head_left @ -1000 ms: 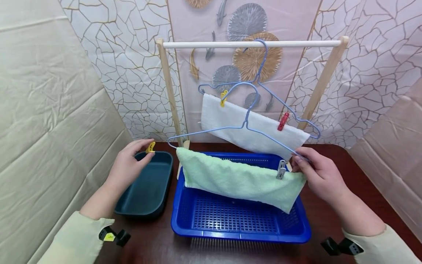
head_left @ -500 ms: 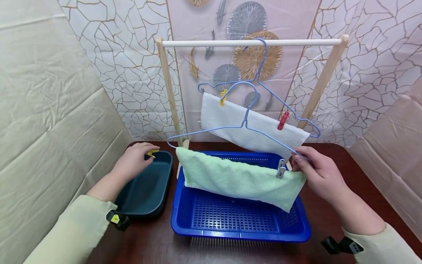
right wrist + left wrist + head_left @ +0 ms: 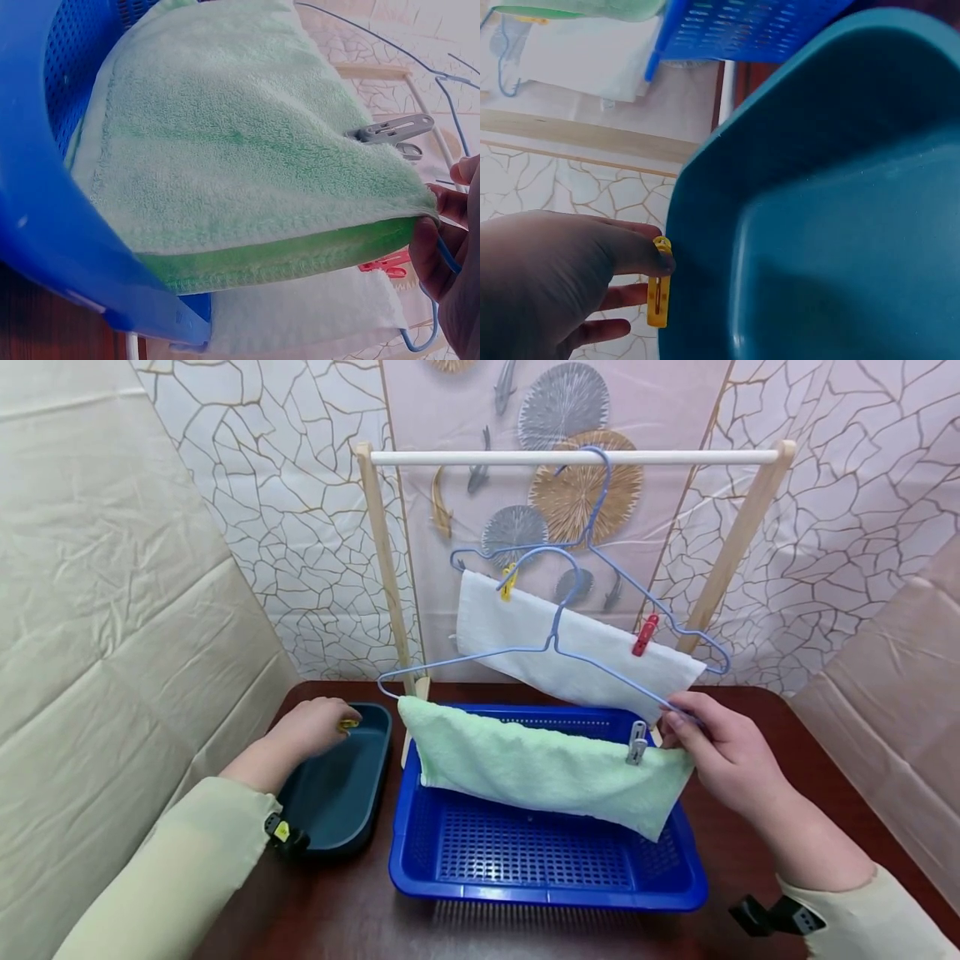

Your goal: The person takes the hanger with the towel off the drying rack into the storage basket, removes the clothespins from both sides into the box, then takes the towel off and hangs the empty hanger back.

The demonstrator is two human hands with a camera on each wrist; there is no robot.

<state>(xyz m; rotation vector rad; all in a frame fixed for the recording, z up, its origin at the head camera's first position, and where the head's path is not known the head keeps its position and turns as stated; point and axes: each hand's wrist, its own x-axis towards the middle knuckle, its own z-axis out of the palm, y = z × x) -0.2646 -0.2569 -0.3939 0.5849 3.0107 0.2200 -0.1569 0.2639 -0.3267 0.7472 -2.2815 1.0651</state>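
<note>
Yellow clothespin (image 3: 659, 292) in pinch of left hand (image 3: 309, 728), hanger (image 3: 553, 637) in grip of right hand (image 3: 726, 753)

The rear boundary is a white wall covering (image 3: 315, 527) printed with irregular gold crack lines, visible on both sides of a pale pink vertical panel (image 3: 453, 410). Thin gold border lines (image 3: 387, 410) edge this panel. Its printed pattern comprises large round discs with radiating lines—grey discs (image 3: 564, 402) and gold discs (image 3: 555, 502)—plus slender grey and gold fish. A creased beige fabric screen (image 3: 112, 652) slants along the left side; a matching beige fabric screen (image 3: 892, 677) closes the right. The work surface is a dark reddish-brown table (image 3: 525, 935) with rounded rear corners and a glossy finish. Lighting is soft across the walls.
</note>
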